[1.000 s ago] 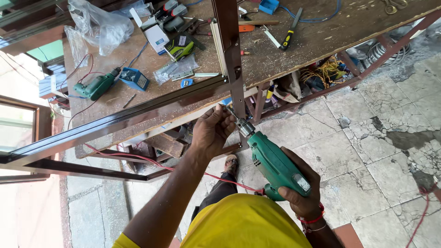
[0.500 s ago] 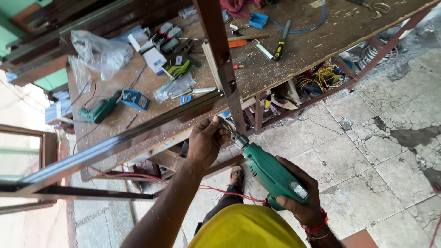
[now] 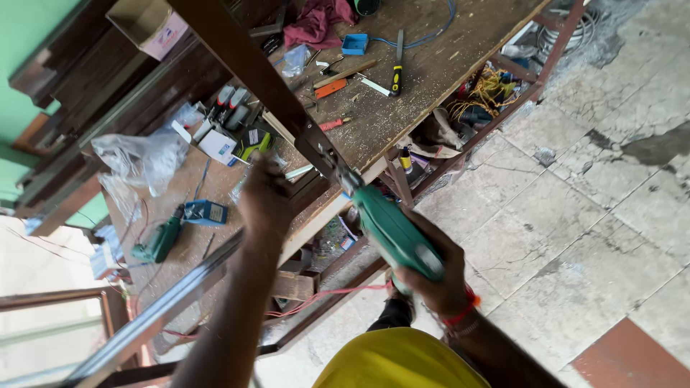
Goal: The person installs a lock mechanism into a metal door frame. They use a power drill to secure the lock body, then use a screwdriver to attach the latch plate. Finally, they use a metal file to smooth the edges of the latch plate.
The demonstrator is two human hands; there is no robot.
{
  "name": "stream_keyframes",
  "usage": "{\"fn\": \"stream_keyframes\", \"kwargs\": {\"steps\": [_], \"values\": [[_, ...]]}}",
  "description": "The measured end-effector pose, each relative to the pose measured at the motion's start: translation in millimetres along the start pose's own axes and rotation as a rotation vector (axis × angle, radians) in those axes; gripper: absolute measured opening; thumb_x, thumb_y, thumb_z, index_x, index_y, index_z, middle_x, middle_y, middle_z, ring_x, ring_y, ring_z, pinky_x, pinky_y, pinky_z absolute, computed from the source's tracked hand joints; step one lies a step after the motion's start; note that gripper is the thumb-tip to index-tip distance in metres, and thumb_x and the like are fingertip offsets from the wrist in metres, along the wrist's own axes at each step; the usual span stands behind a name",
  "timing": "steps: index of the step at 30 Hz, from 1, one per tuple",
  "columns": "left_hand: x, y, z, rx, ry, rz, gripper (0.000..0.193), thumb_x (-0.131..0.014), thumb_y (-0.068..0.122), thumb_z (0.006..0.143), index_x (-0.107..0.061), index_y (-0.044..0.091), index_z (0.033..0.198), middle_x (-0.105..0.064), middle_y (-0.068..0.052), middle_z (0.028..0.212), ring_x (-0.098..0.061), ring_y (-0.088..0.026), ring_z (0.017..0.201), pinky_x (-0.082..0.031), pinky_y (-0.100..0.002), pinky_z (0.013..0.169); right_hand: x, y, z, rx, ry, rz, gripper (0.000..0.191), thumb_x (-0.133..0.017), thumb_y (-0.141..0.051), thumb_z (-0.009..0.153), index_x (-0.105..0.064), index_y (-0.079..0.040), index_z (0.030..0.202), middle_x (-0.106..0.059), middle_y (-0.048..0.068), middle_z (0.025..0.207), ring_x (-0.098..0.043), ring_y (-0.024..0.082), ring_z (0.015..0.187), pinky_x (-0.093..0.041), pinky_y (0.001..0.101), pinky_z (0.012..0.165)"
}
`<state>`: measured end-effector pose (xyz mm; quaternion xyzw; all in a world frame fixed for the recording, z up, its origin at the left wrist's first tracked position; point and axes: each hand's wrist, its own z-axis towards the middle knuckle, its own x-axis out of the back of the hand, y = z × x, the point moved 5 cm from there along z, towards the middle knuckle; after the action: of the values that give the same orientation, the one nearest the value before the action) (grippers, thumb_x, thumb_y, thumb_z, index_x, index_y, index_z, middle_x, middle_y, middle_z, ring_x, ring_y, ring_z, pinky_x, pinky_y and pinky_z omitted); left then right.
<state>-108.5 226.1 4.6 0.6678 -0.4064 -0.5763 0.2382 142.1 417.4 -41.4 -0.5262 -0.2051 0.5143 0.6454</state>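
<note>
Gripping a green drill (image 3: 394, 231) in my right hand (image 3: 440, 282), fingers wrapped tight round its handle, I hold its tip against a dark metal frame (image 3: 248, 68) at the corner joint above the workbench (image 3: 431, 68) edge. My left hand (image 3: 267, 205) (blurred) is closed around the frame's lower bar. Beyond, the wooden bench carries a second green drill (image 3: 159, 241), a clear plastic bag (image 3: 140, 158), a yellow-handled screwdriver (image 3: 397, 66), a small blue box (image 3: 354, 44) and a red cloth (image 3: 316, 20).
</note>
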Motion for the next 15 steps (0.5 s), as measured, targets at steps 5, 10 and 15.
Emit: {"fn": "stream_keyframes", "kwargs": {"steps": [5, 10, 15], "values": [[-62.8, 99.8, 56.3, -0.708, -0.249, 0.576, 0.039, -0.073, 0.036, 0.103, -0.068, -0.002, 0.111, -0.063, -0.004, 0.093, -0.057, -0.014, 0.077, -0.044, -0.027, 0.070, -17.4, 11.2, 42.0, -0.003, 0.015, -0.036, 0.075, -0.075, -0.007, 0.074, -0.055, 0.000, 0.146, -0.066, 0.015, 0.139, -0.065, 0.019, 0.124, -0.051, 0.0334, 0.107], [-105.5, 116.1, 91.2, -0.803, -0.309, 1.048, 0.050, -0.085, 0.048, 0.092, -0.076, -0.001, 0.099, -0.070, -0.004, 0.085, -0.061, -0.012, 0.074, -0.051, -0.029, 0.072, -28.4, 16.4, 54.6, -0.058, 0.004, -0.023, 0.074, -0.079, -0.008, 0.073, -0.059, -0.003, 0.144, -0.071, 0.012, 0.130, -0.068, 0.014, 0.112, -0.055, 0.0303, 0.098], [-111.1, 115.4, 90.2, -0.767, -0.263, 1.217, 0.052, -0.086, 0.055, 0.087, -0.077, 0.003, 0.085, -0.068, 0.002, 0.071, -0.060, -0.010, 0.067, -0.051, -0.027, 0.068, -37.1, 14.8, 59.8, -0.084, 0.006, -0.018, 0.072, -0.079, -0.009, 0.074, -0.059, -0.004, 0.143, -0.074, 0.010, 0.124, -0.069, 0.012, 0.106, -0.058, 0.0288, 0.093]]}}
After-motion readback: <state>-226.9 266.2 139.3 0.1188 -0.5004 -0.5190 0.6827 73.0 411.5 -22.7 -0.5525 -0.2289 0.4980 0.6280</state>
